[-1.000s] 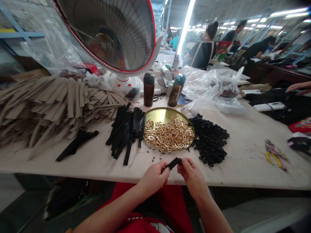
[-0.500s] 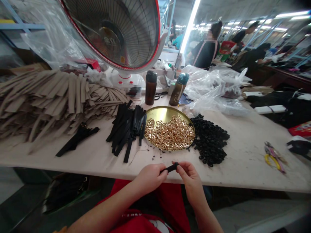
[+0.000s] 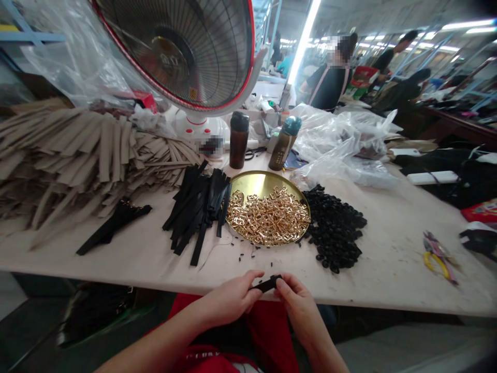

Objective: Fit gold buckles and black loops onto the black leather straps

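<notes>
Between my hands, at the table's front edge, is a short black strap (image 3: 266, 285). My left hand (image 3: 233, 298) is closed on its left part, thumb on top. The fingers of my right hand (image 3: 293, 292) pinch its right end, where a black loop seems to sit around it. Just beyond lies a round gold tray (image 3: 267, 178) heaped with small gold buckles (image 3: 272, 217). Flat black straps (image 3: 194, 207) lie left of the tray, one resting against its rim. A pile of small black loops (image 3: 336, 228) is on its right.
Farther left are a black strap bundle with gold buckles (image 3: 116, 223) and stacked beige strips (image 3: 77, 150). Behind stand a fan (image 3: 182, 57), a dark bottle (image 3: 238, 140) and a teal-capped bottle (image 3: 285, 142). Pliers (image 3: 438, 256) lie at right. A person (image 3: 330, 85) works in the background.
Both hands have come slightly down and left with the strap, nearer the table edge. My left thumb and fingers have shifted on it. The whole view has tilted a little.
</notes>
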Demonstrator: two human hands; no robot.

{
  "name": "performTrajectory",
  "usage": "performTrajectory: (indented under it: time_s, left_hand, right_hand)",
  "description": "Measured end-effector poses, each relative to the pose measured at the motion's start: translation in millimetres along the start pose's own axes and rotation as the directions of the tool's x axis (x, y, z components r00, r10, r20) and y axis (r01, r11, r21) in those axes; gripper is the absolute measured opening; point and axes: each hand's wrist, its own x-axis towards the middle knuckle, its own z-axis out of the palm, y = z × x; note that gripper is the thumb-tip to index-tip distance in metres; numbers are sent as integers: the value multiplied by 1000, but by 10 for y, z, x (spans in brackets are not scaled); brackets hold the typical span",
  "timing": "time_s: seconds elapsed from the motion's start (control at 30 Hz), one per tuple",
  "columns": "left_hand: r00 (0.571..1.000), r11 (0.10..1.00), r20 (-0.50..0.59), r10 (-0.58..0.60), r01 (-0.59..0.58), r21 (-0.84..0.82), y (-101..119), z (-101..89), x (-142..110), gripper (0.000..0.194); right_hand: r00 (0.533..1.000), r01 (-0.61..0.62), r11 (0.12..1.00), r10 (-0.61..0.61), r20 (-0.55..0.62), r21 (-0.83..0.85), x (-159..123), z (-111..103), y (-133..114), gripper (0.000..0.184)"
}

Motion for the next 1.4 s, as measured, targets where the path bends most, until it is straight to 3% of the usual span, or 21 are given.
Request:
performTrajectory:
  time_s: [0.13, 0.23, 0.3, 0.37, 0.43, 0.47, 0.53, 0.67, 0.8, 0.87, 1.0, 1.1, 1.17, 1.27, 1.4]
  left_hand:
    - [993, 999, -105, 45, -46, -7, -16, -26, 34, 45]
    - [991, 998, -120, 56, -51, 45, -41, -76, 109, 37]
    - [989, 998, -142, 28, -18, 68, -58, -105, 156, 34]
    - [986, 998, -166, -1, 11, 54, -68, -114, 187, 33]
    - [985, 1000, -172, 0, 4, 27, -78, -103, 201, 32]
    - [986, 1000, -169, 3, 0, 20, -89, -95, 201, 32]
    - [984, 1000, -177, 5, -2, 16, -126, -82, 191, 31]
    - [972, 1000, -235, 15, -14, 5, -216, -92, 155, 30]
    - [946, 999, -320, 50, -48, 15, -161, -160, 156, 26]
    - [923, 995, -371, 97, -90, 36, -67, -206, 171, 27]
    - [905, 979, -374, 202, -193, 63, 101, -250, 185, 25]
    - [921, 977, -329, 210, -208, 39, 114, -229, 160, 20]
    - [929, 980, -319, 189, -199, 2, 79, -213, 132, 20]
    - [938, 988, -314, 146, -155, -3, 21, -201, 87, 20]
    - [961, 993, -250, 117, -111, 39, 3, -180, 44, 20]
  right_hand:
    - [981, -56, 998, 49, 186, 32, -21, 181, 35, 30]
    - [986, 165, 947, -148, 81, -275, 176, 88, -125, 29]
    - [924, 303, 758, -382, -16, -578, 423, -51, -291, 26]
    - [841, 348, 452, -537, 61, -821, 694, -160, -440, 22]
    - [809, 298, 150, -564, 166, -943, 924, -191, -527, 18]
    - [806, 270, 52, -558, 196, -962, 1010, -181, -542, 17]
    - [808, 240, -29, -548, 216, -970, 1119, -138, -526, 14]
    - [798, 275, -13, -554, 236, -961, 1123, -85, -471, 10]
    - [788, 381, 33, -535, 306, -924, 896, -33, -561, 11]
    - [808, 456, 152, -485, 336, -877, 713, 38, -634, 10]
    - [871, 487, 497, -339, 356, -718, 357, 212, -697, 8]
    - [914, 370, 792, -217, 342, -486, 181, 279, -647, 11]
    - [924, 241, 918, -117, 363, -316, 99, 288, -588, 20]
    - [915, 150, 966, -55, 399, -210, 24, 277, -488, 35]
    - [926, 215, 924, -90, 367, -316, 37, 251, -363, 34]
